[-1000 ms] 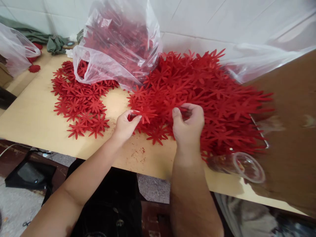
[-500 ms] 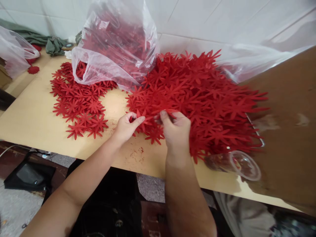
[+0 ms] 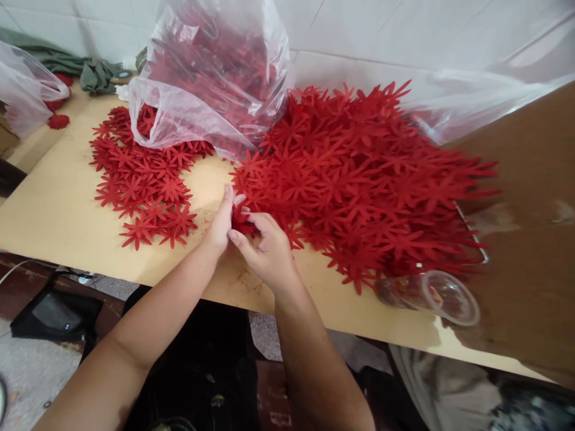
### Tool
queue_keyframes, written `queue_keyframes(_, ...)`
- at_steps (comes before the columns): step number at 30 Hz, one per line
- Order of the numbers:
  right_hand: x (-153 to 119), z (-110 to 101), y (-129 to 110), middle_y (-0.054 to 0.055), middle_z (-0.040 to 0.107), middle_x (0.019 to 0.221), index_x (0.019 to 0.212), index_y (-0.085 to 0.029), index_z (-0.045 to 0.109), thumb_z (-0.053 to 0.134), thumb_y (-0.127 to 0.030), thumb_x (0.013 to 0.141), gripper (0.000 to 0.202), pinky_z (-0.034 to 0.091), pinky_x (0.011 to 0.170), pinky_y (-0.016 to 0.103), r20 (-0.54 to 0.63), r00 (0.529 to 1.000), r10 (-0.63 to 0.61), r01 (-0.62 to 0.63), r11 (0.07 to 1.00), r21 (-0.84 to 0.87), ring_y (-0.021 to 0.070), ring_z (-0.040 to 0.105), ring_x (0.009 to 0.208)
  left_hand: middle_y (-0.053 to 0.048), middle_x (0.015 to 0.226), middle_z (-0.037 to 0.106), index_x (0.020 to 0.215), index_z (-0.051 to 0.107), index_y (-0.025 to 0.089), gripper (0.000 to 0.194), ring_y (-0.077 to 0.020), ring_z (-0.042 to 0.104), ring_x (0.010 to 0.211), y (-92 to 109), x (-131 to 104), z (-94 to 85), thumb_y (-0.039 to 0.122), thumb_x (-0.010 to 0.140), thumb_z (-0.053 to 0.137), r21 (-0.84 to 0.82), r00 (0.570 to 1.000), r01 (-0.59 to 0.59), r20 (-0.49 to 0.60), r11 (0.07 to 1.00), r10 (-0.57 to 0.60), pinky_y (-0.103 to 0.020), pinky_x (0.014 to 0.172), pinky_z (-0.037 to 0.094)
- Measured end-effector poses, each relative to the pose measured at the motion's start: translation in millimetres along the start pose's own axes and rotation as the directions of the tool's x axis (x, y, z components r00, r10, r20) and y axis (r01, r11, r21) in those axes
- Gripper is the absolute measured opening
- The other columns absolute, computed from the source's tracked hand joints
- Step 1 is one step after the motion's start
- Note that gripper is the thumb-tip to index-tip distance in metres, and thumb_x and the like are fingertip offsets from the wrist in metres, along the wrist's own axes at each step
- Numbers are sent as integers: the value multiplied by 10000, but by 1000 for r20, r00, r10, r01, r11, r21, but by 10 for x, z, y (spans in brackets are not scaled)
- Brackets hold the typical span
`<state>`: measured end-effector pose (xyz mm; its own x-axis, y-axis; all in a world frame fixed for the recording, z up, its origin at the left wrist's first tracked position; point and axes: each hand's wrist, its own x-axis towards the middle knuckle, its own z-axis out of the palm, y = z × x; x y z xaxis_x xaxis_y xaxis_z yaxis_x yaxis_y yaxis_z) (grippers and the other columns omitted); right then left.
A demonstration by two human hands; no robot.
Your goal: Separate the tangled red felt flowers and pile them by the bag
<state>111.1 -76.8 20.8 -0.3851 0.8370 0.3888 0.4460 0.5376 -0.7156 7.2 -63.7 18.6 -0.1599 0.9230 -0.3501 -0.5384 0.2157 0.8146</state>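
Note:
Between my two hands is a red flower-shaped piece (image 3: 241, 220), partly hidden by the fingers and bunched up. My left hand (image 3: 221, 222) holds it from the left, thumb raised and fingers behind it. From the right, my right hand (image 3: 268, 246) closes thumb and fingers about the same piece. Just beyond the hands rises a big heap of red many-petalled flower pieces (image 3: 341, 173). A smaller spread of similar flower pieces (image 3: 148, 191) lies to the left on the table (image 3: 58, 203).
A clear plastic bag (image 3: 215, 78) full of red pieces stands at the back. On the right, a clear plastic cup (image 3: 431, 296) lies tipped beside a brown board (image 3: 530, 239). Another plastic bag (image 3: 27, 90) and green cloth (image 3: 96, 76) are at the far left.
My right hand has moved left and down from the big heap to meet my left hand. The flower piece has gone from stretched between the hands to gathered between them.

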Motion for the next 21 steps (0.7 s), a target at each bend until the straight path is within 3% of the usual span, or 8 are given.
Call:
queue_keyframes(3, 7, 30, 84, 77, 623, 865, 845, -187, 589, 503, -300, 802, 149, 449, 774, 373, -11, 996, 84, -83, 995, 57, 199, 566, 834, -88, 845, 613, 954, 606, 174, 650, -218, 596, 908, 25, -55, 13, 655, 804, 195, -149, 983, 124, 154, 981, -100, -369, 847, 442)
queue_keyframes(5, 17, 13, 146, 52, 610, 775, 784, -182, 569, 490, -282, 804, 129, 446, 701, 333, -75, 982, 172, -164, 982, 96, 171, 553, 731, -101, 916, 632, 979, 603, 172, 629, -226, 584, 944, 9, -85, 31, 657, 795, 246, -155, 969, 103, 239, 983, -64, -380, 850, 440)
queue_keyframes(9, 31, -29, 175, -23, 488, 558, 639, -193, 482, 504, -316, 797, 201, 379, 536, 259, -139, 952, 272, -245, 952, 184, 108, 434, 522, -83, 1010, 641, 985, 617, 179, 366, -210, 542, 1043, -64, -91, 47, 458, 799, 469, -66, 983, 13, 185, 998, 0, -347, 857, 427)
queue_keyframes(14, 60, -41, 153, -43, 400, 521, 586, -199, 411, 481, -394, 813, 307, 325, 492, 240, -207, 936, 285, -244, 948, 202, 89, 358, 499, -46, 935, 654, 869, 633, 175, 183, -161, 565, 958, -100, -81, 54, 298, 744, 581, 7, 981, -105, 166, 994, 102, -289, 834, 415)
queue_keyframes(18, 78, -50, 177, -41, 406, 525, 568, -198, 405, 476, -453, 805, 356, 336, 496, 235, -225, 922, 315, -253, 931, 263, 86, 373, 506, -23, 882, 644, 886, 609, 161, 216, -109, 570, 829, -102, -84, 66, 176, 674, 641, 24, 978, -128, 167, 992, 122, -273, 820, 413)
queue_keyframes(21, 72, -66, 216, -27, 501, 598, 648, -200, 477, 547, -466, 752, 295, 400, 553, 243, -141, 941, 309, -238, 896, 374, 96, 451, 556, -11, 832, 636, 862, 601, 150, 213, -94, 563, 786, -115, -57, 52, 133, 653, 642, 0, 979, -155, 133, 988, 154, -270, 810, 416)
